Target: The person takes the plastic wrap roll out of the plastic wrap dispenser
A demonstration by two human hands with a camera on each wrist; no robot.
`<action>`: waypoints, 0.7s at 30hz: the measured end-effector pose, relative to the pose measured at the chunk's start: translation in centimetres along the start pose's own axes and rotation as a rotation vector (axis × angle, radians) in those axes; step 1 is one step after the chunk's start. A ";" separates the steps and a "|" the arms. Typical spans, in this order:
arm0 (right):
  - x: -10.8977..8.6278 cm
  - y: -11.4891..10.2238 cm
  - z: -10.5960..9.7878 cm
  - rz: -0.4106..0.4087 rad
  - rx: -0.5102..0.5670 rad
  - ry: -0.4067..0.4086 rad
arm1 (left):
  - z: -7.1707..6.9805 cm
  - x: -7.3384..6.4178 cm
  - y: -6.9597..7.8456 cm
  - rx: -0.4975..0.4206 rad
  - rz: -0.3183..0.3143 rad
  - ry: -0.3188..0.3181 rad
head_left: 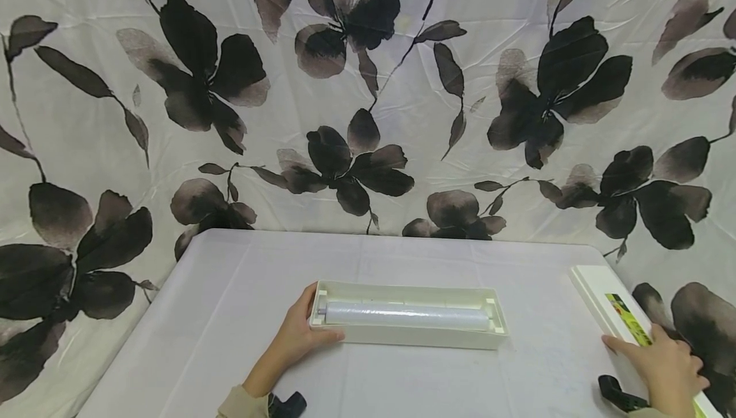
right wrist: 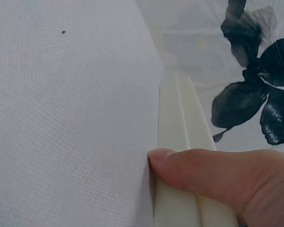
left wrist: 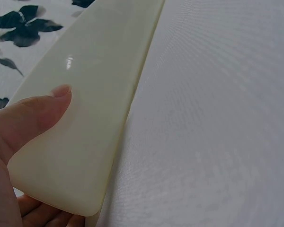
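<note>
A long cream plastic cling film dispenser box [head_left: 414,337] lies open-topped across the middle of the table. Inside it rests a shiny roll of cling film [head_left: 402,316]. My left hand [head_left: 296,333] grips the box's left end; the left wrist view shows the thumb on the side wall [left wrist: 80,142] and the other fingers partly hidden beneath the end. At the table's right edge, my right hand [head_left: 669,367] holds the long cream lid [head_left: 592,293] with a green and yellow label [head_left: 629,319]. From the right wrist, its thumb lies across the lid's side [right wrist: 173,203], the other fingers hidden.
A white cloth covers the table [head_left: 230,303]. Behind and on both sides hangs a pale curtain [head_left: 437,105] with dark flowers. Dark wrist straps [head_left: 286,405] show at both cuffs.
</note>
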State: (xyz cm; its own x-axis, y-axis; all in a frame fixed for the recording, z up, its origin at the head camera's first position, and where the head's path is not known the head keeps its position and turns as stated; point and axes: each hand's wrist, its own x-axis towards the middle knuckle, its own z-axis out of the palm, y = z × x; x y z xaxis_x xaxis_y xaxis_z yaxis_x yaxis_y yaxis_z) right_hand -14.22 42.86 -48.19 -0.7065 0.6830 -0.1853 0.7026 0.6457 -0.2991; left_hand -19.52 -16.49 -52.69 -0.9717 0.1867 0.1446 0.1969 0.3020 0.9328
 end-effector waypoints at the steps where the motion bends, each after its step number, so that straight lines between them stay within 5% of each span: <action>1: 0.0 0.0 0.0 0.000 0.002 0.001 | 0.0 0.0 0.0 -0.001 -0.001 0.000; 21: -0.4 -0.6 -0.3 0.032 0.014 0.002 | 0.0 0.0 0.2 -0.007 0.008 0.001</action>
State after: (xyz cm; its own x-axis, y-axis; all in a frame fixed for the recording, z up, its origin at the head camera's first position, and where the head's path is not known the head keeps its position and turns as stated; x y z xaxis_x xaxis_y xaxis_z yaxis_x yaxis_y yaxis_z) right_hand -14.34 42.35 -47.64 -0.6838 0.7038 -0.1927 0.7233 0.6189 -0.3062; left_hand -19.52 -16.47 -52.49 -0.9702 0.1879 0.1528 0.2039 0.2937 0.9339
